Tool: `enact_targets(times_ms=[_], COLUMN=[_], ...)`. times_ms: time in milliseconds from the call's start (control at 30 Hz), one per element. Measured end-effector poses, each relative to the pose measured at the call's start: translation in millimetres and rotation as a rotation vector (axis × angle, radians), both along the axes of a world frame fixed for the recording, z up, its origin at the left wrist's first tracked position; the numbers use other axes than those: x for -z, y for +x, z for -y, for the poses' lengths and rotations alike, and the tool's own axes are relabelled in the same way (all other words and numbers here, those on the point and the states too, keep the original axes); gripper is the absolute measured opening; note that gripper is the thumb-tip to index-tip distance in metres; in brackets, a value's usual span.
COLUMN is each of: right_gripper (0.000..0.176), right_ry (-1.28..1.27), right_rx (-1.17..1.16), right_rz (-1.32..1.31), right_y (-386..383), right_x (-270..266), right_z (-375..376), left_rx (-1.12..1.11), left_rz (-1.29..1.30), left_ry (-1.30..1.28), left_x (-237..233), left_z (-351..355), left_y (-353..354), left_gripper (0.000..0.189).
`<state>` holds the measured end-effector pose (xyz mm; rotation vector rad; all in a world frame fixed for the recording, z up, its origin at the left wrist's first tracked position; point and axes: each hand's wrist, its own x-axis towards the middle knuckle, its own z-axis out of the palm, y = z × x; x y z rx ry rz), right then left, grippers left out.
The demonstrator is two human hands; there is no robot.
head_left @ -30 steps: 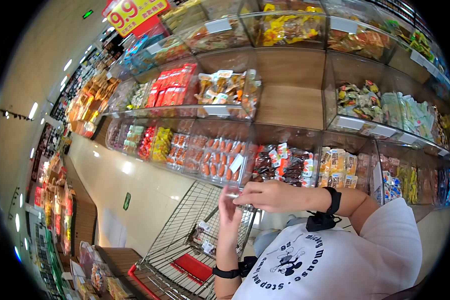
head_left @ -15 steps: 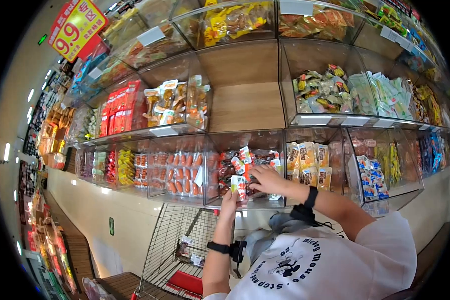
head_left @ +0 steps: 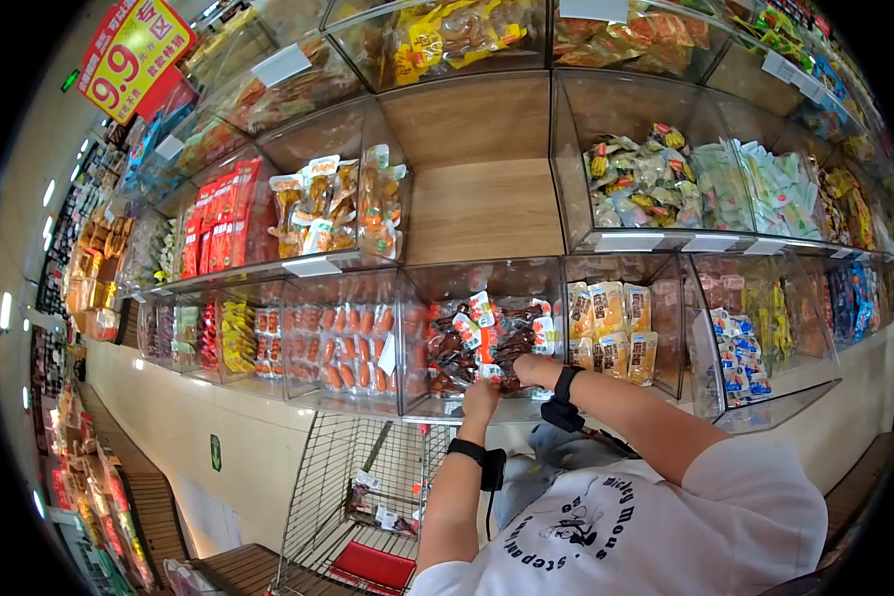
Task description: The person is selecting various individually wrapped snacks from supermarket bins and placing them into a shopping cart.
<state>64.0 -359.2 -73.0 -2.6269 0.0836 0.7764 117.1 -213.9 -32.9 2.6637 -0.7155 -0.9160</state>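
Note:
My left hand is at the front wall of a clear bin, its fingers closed on a vacuum-packed snack packet with a white and orange label. Just to its right, my right hand reaches down into the same bin with fingers curled; what its fingertips hold is hidden. Dark brown snack packs with white and orange labels fill the bin around both hands.
A shopping cart with a few packets stands below the bins. Sausage packs lie in the left bin, yellow-brown packs in the right one. A wooden shelf section and a price sign are above.
Both hands have moved slightly, the left to the right and the right down toward the front wall. My right hand has gone from lying over the packs to curled fingers.

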Motion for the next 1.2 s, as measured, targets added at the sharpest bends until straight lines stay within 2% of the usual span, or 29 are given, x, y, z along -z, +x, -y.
enact_targets(times_ms=[33,67,200,233,267,300,367,400,433,500,533,567,633,667,700,767,800,833,900,967,1033,1133,1167,1200], right_gripper=[0.023,0.025,0.031,0.033,0.018,0.019,0.021,0.044,0.045,0.048,0.047,0.037,0.034,0.032,0.029,0.023,0.022,0.021,0.021,0.02,0.02,0.024,0.024,0.025], right_ry=[0.0,-0.001,-0.004,-0.005,-0.014,-0.054,-0.139,-0.142,-0.136,-0.12,-0.1,-0.072,-0.014,0.058,0.135,0.147,0.221,0.296,0.367,0.412,0.431,0.477,0.433,0.385], right_rx=[0.028,0.055,0.173,0.205,0.205,0.18,0.129,0.133,0.175,0.244,0.275,0.31,0.305,0.293,0.265,0.104,0.032,-0.041,-0.164,-0.307,-0.469,-0.539,-0.542,-0.543], right_rz=[-0.015,-0.03,-0.084,-0.098,-0.149,-0.118,-0.055,-0.066,0.007,0.153,0.189,0.321,0.437,0.489,0.537,0.652,0.652,0.649,0.575,0.489,0.386,0.07,-0.032,-0.131], right_y=[-0.7,-1.0,2.4,2.9,1.9,1.0,0.0,0.5,-0.4,-4.6,-7.1,-12.0,-19.9,-23.5,-25.3,-24.0,-18.8,-12.2,2.2,17.4,29.6,47.3,50.1,55.2], right_x=[-2.3,-4.7,-8.0,-18.8,-30.4,-33.0,-33.2,-32.7,-37.7,-64.2,-81.2,-84.9,-91.4,-97.8,-102.1,-110.1,-118.5,-121.8,-114.1,-101.4,-78.4,-29.2,1.3,40.2], right_z=[-0.3,-1.1,-4.2,-5.8,-5.9,-8.0,-10.9,-11.1,-11.2,-15.6,-18.8,-23.5,-37.4,-49.0,-63.9,-100.0,-123.8,-148.2,-203.3,-255.9,-311.6,-392.9,-415.7,-433.8], left_rx=[-0.05,-0.153,-0.143,-0.159,-0.173,-0.186,-0.263,-0.37,-0.48,-0.619,-0.718,-0.819,-0.901,-1.052,-1.051,-1.08,-0.976,-0.987,-1.09,-1.11,-1.182,-1.411,-1.453,-1.416], left_rz=[0.01,0.019,0.055,0.055,0.055,0.053,0.103,0.094,0.086,0.151,0.147,0.142,0.187,0.065,0.07,-0.107,-0.079,-0.145,-0.174,-0.106,-0.122,-0.377,-0.407,-0.426], left_ry=[0.007,0.057,-0.01,-0.219,-0.429,-0.641,-0.818,-0.823,-0.827,-0.86,-0.791,-0.719,-0.576,-0.66,-0.659,-0.55,-0.465,-0.447,-0.411,-0.297,-0.331,-0.303,-0.457,-0.378], left_x=[-17.4,-4.3,-32.3,-34.8,-35.3,-36.6,-51.2,-75.9,-92.6,-65.8,-58.4,-50.7,-13.6,-10.9,12.0,4.2,8.3,20.5,18.7,47.4,87.5,101.4,149.9,165.2], left_z=[1.3,-1.3,-14.2,-22.0,-33.1,-45.3,-74.9,-90.1,-107.5,-167.7,-196.8,-227.0,-294.0,-314.7,-346.7,-380.6,-400.4,-419.8,-442.8,-474.1,-503.5,-527.0,-544.6,-550.7], left_y=[-4.1,-3.1,-1.4,-1.7,-4.1,-7.2,-18.9,-30.2,-40.1,-57.6,-68.5,-80.6,-103.9,-115.1,-127.6,-139.4,-143.2,-145.8,-139.2,-137.8,-136.4,-123.1,-136.3,-137.7], left_gripper=[0.025,0.026,0.028,0.025,0.023,0.022,0.019,0.019,0.018,0.018,0.019,0.019,0.02,0.021,0.024,0.028,0.03,0.031,0.027,0.028,0.026,0.026,0.028,0.027])
